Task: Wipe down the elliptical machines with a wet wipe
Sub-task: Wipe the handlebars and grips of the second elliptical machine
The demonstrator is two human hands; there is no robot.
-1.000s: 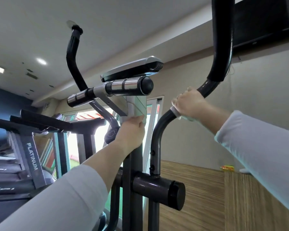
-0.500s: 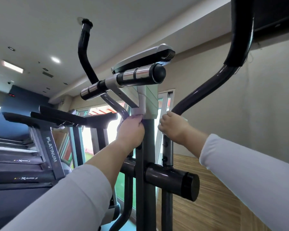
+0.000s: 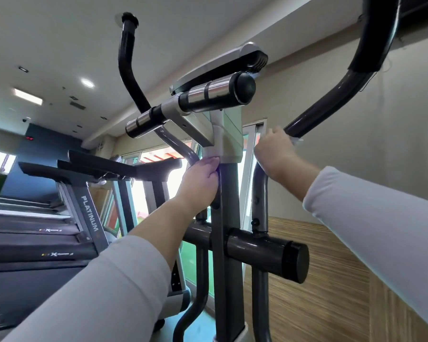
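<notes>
I see the right hand point(image 3: 274, 154) clamping the wet wipe point(image 3: 296, 141) round the elliptical's right handlebar point(image 3: 331, 99), at 3 o'clock from the left hand point(image 3: 199, 183), which grips the centre post point(image 3: 229, 213).

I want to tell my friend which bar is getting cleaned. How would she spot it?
Find the elliptical's centre post under the grey console. Just right of it a dark handlebar curves up and rightward. Only this one has the right hand gripping it, with a white wet wipe peeking out.
</notes>
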